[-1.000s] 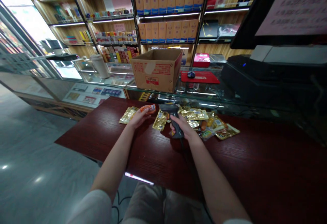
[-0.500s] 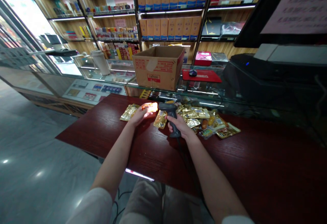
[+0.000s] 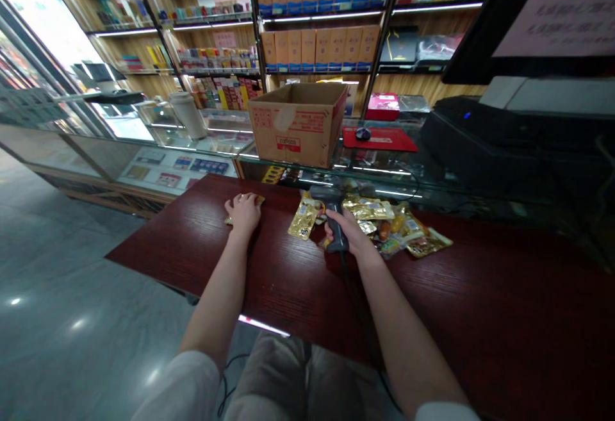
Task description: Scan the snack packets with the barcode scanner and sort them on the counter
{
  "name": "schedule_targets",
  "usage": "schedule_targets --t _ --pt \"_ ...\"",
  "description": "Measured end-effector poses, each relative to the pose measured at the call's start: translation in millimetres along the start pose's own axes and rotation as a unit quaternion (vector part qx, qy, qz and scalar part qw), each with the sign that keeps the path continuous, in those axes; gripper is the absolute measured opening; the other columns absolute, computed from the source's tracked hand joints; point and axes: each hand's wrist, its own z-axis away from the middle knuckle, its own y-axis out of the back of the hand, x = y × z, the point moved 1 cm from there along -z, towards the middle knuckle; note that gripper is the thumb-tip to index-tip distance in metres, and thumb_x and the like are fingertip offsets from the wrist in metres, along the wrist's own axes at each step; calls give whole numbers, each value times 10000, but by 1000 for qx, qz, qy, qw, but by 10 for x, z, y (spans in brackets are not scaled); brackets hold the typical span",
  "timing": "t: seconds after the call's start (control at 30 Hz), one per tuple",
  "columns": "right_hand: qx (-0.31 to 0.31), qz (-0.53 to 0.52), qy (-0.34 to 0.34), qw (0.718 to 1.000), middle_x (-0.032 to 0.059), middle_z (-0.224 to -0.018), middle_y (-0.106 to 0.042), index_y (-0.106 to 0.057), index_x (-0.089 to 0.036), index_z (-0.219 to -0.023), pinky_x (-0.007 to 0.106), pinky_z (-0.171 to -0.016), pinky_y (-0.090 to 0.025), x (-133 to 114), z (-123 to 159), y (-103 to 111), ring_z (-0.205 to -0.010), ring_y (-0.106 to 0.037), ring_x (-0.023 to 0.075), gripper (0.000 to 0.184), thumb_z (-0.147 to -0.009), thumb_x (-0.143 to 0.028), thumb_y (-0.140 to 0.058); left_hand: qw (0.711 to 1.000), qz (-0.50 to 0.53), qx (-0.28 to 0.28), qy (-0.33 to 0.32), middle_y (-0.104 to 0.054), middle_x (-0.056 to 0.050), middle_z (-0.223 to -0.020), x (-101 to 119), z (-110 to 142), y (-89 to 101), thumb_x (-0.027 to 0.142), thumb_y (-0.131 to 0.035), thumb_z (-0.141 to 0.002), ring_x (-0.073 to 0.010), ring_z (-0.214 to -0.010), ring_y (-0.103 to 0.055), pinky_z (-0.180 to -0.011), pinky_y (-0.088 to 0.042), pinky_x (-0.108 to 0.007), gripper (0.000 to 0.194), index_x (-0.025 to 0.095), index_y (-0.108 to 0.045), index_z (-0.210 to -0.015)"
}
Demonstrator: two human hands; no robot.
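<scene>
My left hand (image 3: 244,211) is over the left part of the table, its fingers curled down around a gold packet (image 3: 260,200). Most of that packet is hidden under the hand, along with the packets below it. In my right hand (image 3: 346,229) is a black barcode scanner (image 3: 335,216), gripped by its handle and with its head tilted to the left. Just left of the scanner lies a single gold packet (image 3: 303,217). Behind and to the right of my right hand spreads a loose pile of gold snack packets (image 3: 369,208), some with clear windows.
The dark red wooden table (image 3: 283,280) meets a glass counter with an open cardboard box (image 3: 293,132) on it. A red mat (image 3: 394,140) with a mouse is to the right of the box. The scanner's cable (image 3: 358,309) runs down over the table's front edge.
My left hand has moved left and down with its packet, from in front of the scanner to the packets on the left. The scanner has shifted slightly right, and its light no longer shows.
</scene>
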Motion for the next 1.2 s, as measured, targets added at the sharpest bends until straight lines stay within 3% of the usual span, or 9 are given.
schedule_targets --t 0.17,0.3,0.37,0.43,0.53,0.63,0.77,0.97,1.2 --pt "29 -13 22 999 -65 -497 -545 -594 -194 -941 199 -383 -384 -133 34 164 -404 -465 92 420 -703 -481 -787 999 7 -21 26 -555 -139 -1519 -68 -24 -26 414 -454 -984 -419 -1480 -334 -1155 -134 -753 487 251 -579 -1425" --pt "60 -1 25 998 -66 -511 -550 -602 -191 -952 197 -380 -391 -219 77 312 -419 -473 93 420 -696 -454 -808 999 7 12 -35 -468 -191 -1580 89 9 -40 409 -495 -969 -417 -1528 -250 -1185 -70 -735 576 163 -495 -1491" --pt "71 5 20 997 -67 -495 -535 -614 -181 -952 199 -379 -394 -240 90 370 -412 -462 91 406 -704 -443 -802 995 24 16 -95 -505 -199 -1543 272 58 -44 403 -491 -976 -375 -1486 -348 -1217 -169 -630 538 134 -533 -1440" --pt "82 3 21 996 -53 -528 -564 -619 -179 -945 202 -375 -392 -246 93 411 -412 -458 87 388 -707 -427 -799 988 54 -25 -141 -600 -184 -1433 484 129 -63 463 -495 -977 -343 -1348 -509 -1152 -344 -520 514 139 -585 -1366" --pt "85 2 25 996 -36 -567 -591 -621 -186 -921 209 -375 -392 -240 85 435 -418 -468 91 343 -725 -412 -787 982 42 -124 -137 -658 -202 -1307 750 246 -129 575 -572 -917 -365 -1218 -597 -1032 -446 -491 589 122 -610 -1292" --pt "82 13 20 996 -44 -528 -556 -619 -193 -915 214 -378 -392 -236 82 428 -418 -470 103 319 -742 -412 -774 976 15 -173 -128 -666 -221 -1258 866 309 -202 575 -652 -863 -392 -1201 -610 -987 -467 -485 550 118 -636 -1169" --pt "81 16 17 996 -43 -541 -568 -614 -195 -923 215 -377 -391 -240 86 395 -420 -472 101 336 -724 -411 -777 977 109 -169 -73 -722 -177 -1159 790 259 -246 414 -698 -861 -335 -1081 -691 -882 -512 -397 412 153 -579 -1157" --pt "57 11 23 998 -44 -574 -594 -595 -212 -930 219 -381 -387 -145 48 186 -427 -466 98 356 -715 -436 -770 970 236 -44 -31 -751 -103 -1124 518 99 -156 327 -676 -866 -271 -1031 -722 -882 -532 -350 387 207 -563 -1216" --pt "-9 26 15 999 -68 -535 -568 -588 -215 -1004 223 -375 -380 19 0 -162 -388 -450 100 427 -720 -487 -755 966 245 -63 -51 -764 -95 -1129 434 65 -77 334 -699 -821 -278 -1053 -719 -941 -535 -372 429 188 -626 -1218"
